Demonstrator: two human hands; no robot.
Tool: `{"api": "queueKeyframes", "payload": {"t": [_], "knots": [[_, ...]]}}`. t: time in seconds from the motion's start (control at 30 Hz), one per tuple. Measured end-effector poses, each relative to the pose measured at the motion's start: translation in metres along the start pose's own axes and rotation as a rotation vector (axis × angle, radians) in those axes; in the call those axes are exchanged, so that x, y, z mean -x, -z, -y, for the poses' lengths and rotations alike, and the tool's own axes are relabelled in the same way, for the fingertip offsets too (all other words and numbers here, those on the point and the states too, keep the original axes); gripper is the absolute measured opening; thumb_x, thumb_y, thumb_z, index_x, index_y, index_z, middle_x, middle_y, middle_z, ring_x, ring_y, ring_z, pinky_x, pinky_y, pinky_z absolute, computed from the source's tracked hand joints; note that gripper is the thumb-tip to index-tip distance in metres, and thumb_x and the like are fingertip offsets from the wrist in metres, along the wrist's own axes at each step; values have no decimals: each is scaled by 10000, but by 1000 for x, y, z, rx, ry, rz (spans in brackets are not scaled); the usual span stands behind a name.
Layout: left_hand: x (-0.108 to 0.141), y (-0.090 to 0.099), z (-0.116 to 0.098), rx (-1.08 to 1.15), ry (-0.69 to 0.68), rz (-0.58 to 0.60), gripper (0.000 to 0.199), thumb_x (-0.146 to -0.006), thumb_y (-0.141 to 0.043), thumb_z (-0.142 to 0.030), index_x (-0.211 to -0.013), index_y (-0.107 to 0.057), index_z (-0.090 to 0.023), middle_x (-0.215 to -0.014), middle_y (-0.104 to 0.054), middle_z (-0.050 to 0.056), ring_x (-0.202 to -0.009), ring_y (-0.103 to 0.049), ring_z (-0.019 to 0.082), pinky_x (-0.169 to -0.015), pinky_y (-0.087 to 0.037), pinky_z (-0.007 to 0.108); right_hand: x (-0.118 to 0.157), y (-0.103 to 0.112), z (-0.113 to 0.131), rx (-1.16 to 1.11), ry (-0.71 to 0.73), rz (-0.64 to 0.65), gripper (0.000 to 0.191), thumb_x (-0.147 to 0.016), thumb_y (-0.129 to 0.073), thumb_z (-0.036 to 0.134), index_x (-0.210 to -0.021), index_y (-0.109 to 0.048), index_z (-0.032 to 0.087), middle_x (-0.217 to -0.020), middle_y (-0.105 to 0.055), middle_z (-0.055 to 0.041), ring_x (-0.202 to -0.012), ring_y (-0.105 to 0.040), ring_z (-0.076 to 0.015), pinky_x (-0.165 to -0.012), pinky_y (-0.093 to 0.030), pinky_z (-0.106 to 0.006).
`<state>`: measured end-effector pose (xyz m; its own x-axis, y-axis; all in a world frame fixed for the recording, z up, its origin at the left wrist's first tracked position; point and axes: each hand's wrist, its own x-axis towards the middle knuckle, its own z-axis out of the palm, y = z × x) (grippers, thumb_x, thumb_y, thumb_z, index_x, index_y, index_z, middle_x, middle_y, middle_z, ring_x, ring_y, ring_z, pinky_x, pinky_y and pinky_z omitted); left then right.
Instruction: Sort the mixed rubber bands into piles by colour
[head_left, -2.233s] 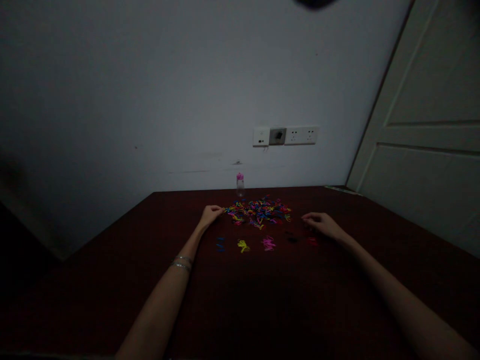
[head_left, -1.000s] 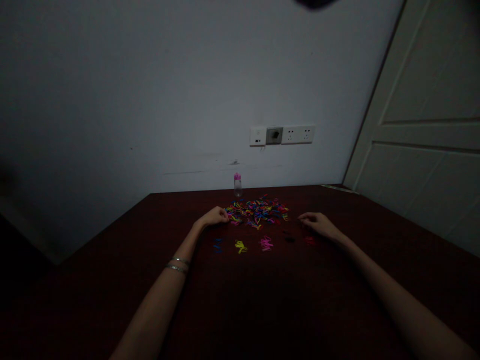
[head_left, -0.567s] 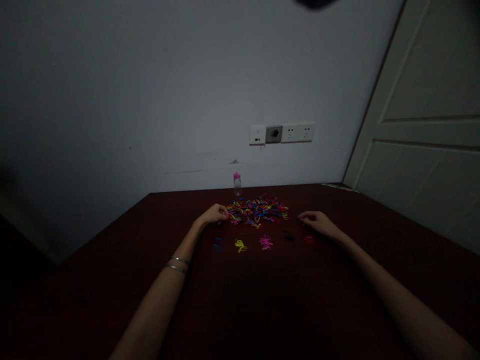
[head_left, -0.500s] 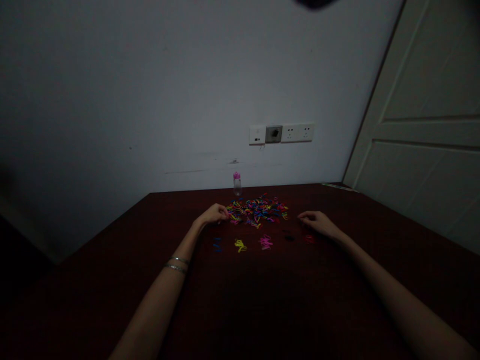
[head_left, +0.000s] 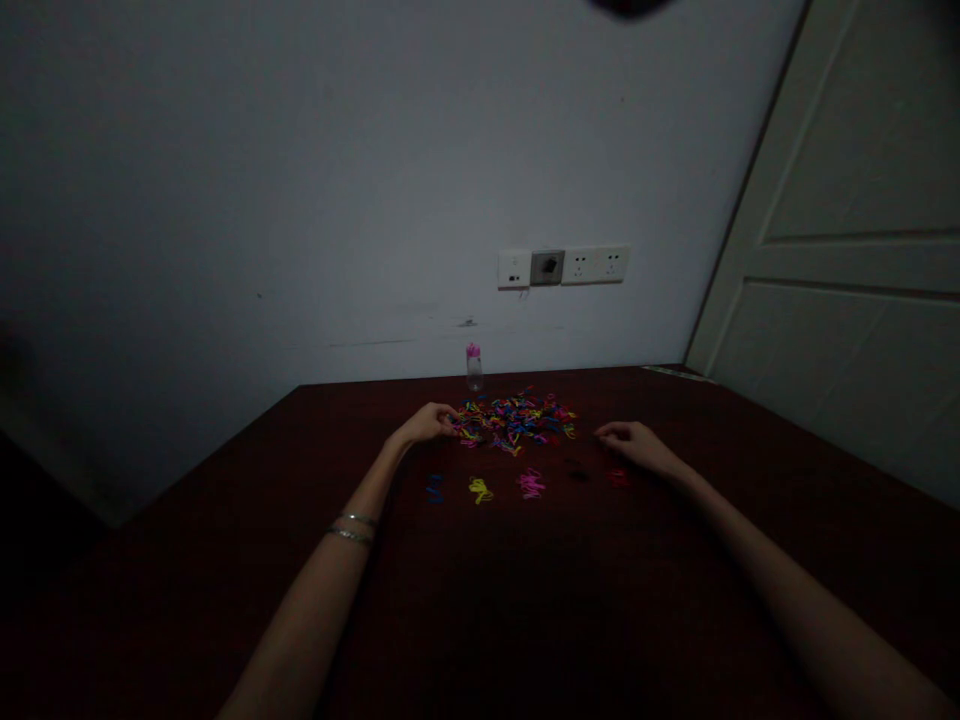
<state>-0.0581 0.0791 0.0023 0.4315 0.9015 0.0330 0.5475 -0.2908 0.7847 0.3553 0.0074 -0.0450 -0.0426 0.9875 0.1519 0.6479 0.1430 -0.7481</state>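
Note:
At the far middle of the table lies a loose heap of small rubber bands in many colours. My left hand is at the heap's left edge, its fingertips drawn together among the outermost bands; what they pinch is too small to make out. To the right of the heap, my right hand rests on the table, fingers loosely stretched and no band visible in them. Nearer me are separate groups: blue bands, yellow bands, pink bands, dark bands and red bands, the last just below my right hand.
Behind the heap stands a clear bottle with a pink top, close to the wall. Sockets and a switch panel are on that wall. A pale door is at the right. The dark red table is dimly lit.
My left hand has shifted very slightly, its fingers moving a little up at the heap's left edge. My right hand stays in place.

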Motion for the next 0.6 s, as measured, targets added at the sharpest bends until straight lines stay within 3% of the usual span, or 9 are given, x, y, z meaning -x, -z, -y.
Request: {"api": "queueKeyframes", "payload": {"t": [0.37,0.47,0.6], "knots": [[-3,-4,-5,26,-36,36,382,-553,-676,-224,-906,-656,-80,-600,-603,7,-506,-479,95,-497,-339,213,1,0,2,12,-25,19,327,-709,-525,369,-906,-661,146,-682,-623,-23,-589,-526,-134,-545,-402,-253],[-5,-17,-20,38,-62,58,345,-556,-679,-223,-870,-663,-81,-579,-586,0,-505,-476,94,-494,-345,211,0,-1,2,12,-16,26,323,-711,-522,362,-905,-662,147,-701,-630,-28,-601,-529,-134,-549,-399,-252],[-2,-54,-56,33,-129,146,291,-584,-663,-211,-844,-666,-81,-585,-575,-1,-500,-461,82,-479,-333,198,0,-1,4,33,8,12,299,-708,-516,329,-880,-675,144,-720,-644,-38,-640,-547,-144,-580,-409,-254]]}}
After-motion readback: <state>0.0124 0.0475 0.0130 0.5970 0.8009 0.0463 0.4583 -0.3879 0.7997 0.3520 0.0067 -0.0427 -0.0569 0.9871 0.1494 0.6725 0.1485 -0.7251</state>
